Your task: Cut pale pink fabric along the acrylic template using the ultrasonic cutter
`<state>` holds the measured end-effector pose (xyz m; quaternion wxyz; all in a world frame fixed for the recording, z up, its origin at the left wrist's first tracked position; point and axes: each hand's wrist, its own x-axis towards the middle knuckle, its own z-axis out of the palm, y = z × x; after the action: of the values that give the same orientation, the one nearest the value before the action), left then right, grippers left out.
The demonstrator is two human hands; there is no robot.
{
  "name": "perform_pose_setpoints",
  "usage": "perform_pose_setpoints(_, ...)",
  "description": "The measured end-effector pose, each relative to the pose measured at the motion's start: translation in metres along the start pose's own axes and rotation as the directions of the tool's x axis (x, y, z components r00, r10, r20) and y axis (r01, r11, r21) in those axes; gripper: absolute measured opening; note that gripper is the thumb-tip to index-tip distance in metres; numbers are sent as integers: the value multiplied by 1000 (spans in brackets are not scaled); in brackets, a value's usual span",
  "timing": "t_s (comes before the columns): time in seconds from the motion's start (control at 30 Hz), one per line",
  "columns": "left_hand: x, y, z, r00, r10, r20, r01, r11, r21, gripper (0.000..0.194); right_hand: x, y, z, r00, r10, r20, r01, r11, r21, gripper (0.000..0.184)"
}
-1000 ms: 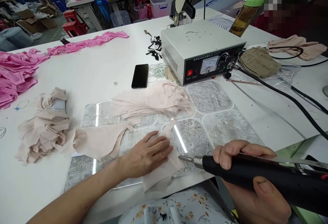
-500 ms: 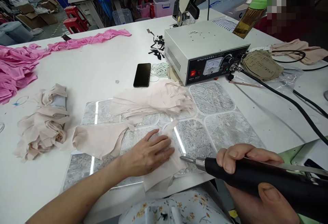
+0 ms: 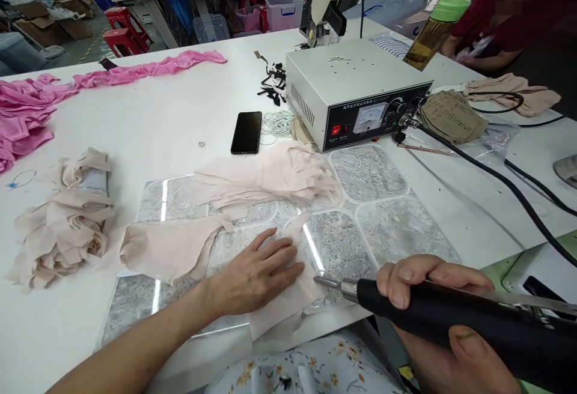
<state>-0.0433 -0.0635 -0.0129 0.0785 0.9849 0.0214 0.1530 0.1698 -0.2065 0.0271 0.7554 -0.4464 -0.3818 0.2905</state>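
My left hand (image 3: 259,277) lies flat with its fingers stretched out, on a pale beige fabric piece (image 3: 279,319). In my right hand (image 3: 444,361) is the black handpiece of a handheld ultrasonic spot welder (image 3: 518,337), my fingers and thumb wrapped round it. Its metal tip (image 3: 325,282) points left, at the fabric's right edge beside my left fingers; whether it touches cannot be told. A second beige piece (image 3: 166,247) lies left of my hand. Behind it a stack of beige pieces (image 3: 265,172) rests on the grey stone-patterned mat (image 3: 406,226).
The welder's power box (image 3: 356,87) stands at the back, its black cable (image 3: 500,178) running to the right. A phone (image 3: 246,133), a beige bundle (image 3: 63,226), pink fabric (image 3: 27,112) and a tilted bottle (image 3: 428,39) lie about the white table. A person (image 3: 505,27) sits behind.
The view has shifted slightly, so things on the table sit a little further left. More of the seated person shows. My hands, the handpiece and the fabric keep their places relative to each other.
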Motion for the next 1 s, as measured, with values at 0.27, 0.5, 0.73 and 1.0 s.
perform_pose_setpoints(0.27, 2, 0, -1, 1000, 2, -3, -2, 1000, -1, 22, 4, 5, -2, 1000, -19, -7, 20, 997, 68, 18)
perform_pose_setpoints(0.5, 2, 2, -3, 1000, -3, -10, 3, 1000, 8, 23, 16, 19, 9, 997, -81, 19, 78, 991, 108, 18)
perform_pose_setpoints(0.73, 2, 2, -4, 1000, -12, -9, 12, 1000, -4, 23, 18, 18, 13, 999, -53, 9, 52, 994, 91, 14)
perform_pose_setpoints(1.0, 2, 2, -3, 1000, -14, 8, 14, 1000, -1, 22, 19, 20, 14, 999, -42, -7, 42, 996, 75, 15)
